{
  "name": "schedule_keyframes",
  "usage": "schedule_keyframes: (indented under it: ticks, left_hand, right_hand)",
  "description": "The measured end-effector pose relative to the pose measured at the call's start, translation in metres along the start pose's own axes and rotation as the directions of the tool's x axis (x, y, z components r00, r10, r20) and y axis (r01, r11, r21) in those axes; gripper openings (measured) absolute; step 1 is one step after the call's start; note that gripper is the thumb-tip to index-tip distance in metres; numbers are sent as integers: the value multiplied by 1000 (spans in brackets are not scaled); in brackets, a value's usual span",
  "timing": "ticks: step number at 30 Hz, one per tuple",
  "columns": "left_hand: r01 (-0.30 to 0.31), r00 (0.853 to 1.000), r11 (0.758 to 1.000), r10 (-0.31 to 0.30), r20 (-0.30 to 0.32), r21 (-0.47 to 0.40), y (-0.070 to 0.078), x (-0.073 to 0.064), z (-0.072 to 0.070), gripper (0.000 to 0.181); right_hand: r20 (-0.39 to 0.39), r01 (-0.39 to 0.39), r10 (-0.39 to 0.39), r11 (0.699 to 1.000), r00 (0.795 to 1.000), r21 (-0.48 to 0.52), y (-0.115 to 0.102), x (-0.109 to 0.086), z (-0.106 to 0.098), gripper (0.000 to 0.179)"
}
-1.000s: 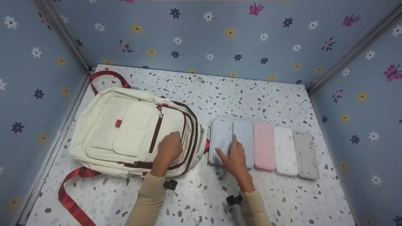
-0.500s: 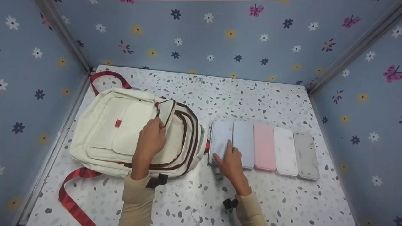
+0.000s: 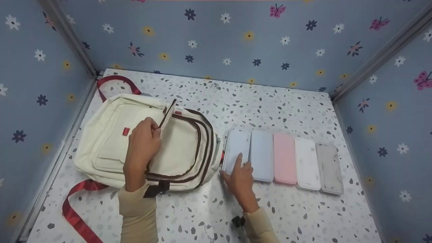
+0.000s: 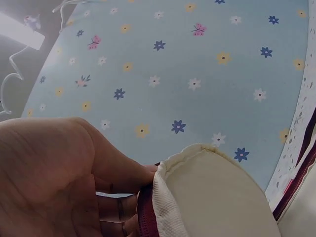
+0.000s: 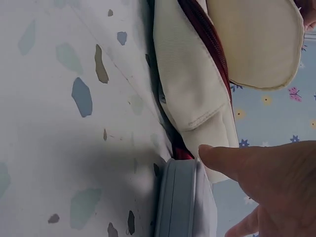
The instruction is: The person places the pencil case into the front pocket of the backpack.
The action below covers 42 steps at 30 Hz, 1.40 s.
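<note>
A cream backpack (image 3: 111,152) with brown zips lies flat on the left of the table. My left hand (image 3: 143,145) pinches the edge of its front pocket flap (image 4: 217,192), which stands folded up and back, baring the pocket's inner panel (image 3: 179,145). In the left wrist view the thumb is against the flap's maroon zip edge. My right hand (image 3: 240,180) is over the near end of the leftmost light-blue case (image 3: 239,143), index finger extended over its lid and thumb by its left edge. The right wrist view shows this case (image 5: 177,202) beside the bag's end.
To the right stand a second light-blue case (image 3: 262,155), a pink case (image 3: 284,158), a white case (image 3: 307,163) and a grey case (image 3: 329,168) in a row. Red straps (image 3: 76,219) trail from the bag. Flower-patterned walls (image 3: 219,37) enclose the speckled table (image 3: 270,104).
My left hand has moved left, lifting the pocket flap and folding it back. My right hand has slid left and nearer; the leftmost light-blue case has shifted slightly left.
</note>
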<state>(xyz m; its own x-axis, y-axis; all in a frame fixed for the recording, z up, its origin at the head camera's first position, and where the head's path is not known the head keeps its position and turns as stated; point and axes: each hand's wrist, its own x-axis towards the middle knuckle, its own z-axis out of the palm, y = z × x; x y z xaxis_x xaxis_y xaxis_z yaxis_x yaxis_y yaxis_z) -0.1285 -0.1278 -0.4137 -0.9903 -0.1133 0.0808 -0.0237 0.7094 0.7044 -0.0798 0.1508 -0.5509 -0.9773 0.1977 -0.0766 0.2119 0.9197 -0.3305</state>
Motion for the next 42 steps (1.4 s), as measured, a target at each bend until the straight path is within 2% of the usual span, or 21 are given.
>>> schedule_keyframes:
  ticks: [7, 10, 16, 21, 26, 30, 37, 42]
  left_hand:
    - [12, 1000, 1000, -12, 6, -2, -4, 0, -8, 11]
    - [19, 1000, 1000, -19, 6, 4, -8, 0, -10, 12]
    - [53, 998, 999, -53, 15, 4, -14, -1, -16, 14]
    - [68, 998, 998, -68, 10, 5, -17, -1, -18, 18]
    - [79, 997, 997, -79, -16, 14, -20, 0, -19, 21]
    - [89, 996, 996, -89, -30, 7, -24, 0, -21, 19]
    - [99, 994, 995, -100, -39, -14, -30, 0, -23, 18]
    - [111, 993, 994, -111, -39, -19, -32, 0, -23, 18]
  right_hand:
    - [-87, 25, -31, 997, 996, -75, -3, -1, 12, 95]
    - [-93, 25, -29, 999, 995, -38, -1, -3, 17, 96]
    - [-41, -27, 29, 999, 999, 44, 3, -4, 19, 96]
    - [-27, -37, 39, 996, 999, 84, 3, -9, 9, 90]
    - [-88, 2, 6, 997, 996, 83, 5, -8, -3, 84]
    - [-95, 25, -13, 991, 995, 128, 13, -3, -13, 86]
    - [-156, 122, -92, 974, 983, 190, 31, 9, -29, 85]
    - [-205, 177, -123, 947, 971, 268, 40, 13, -36, 83]
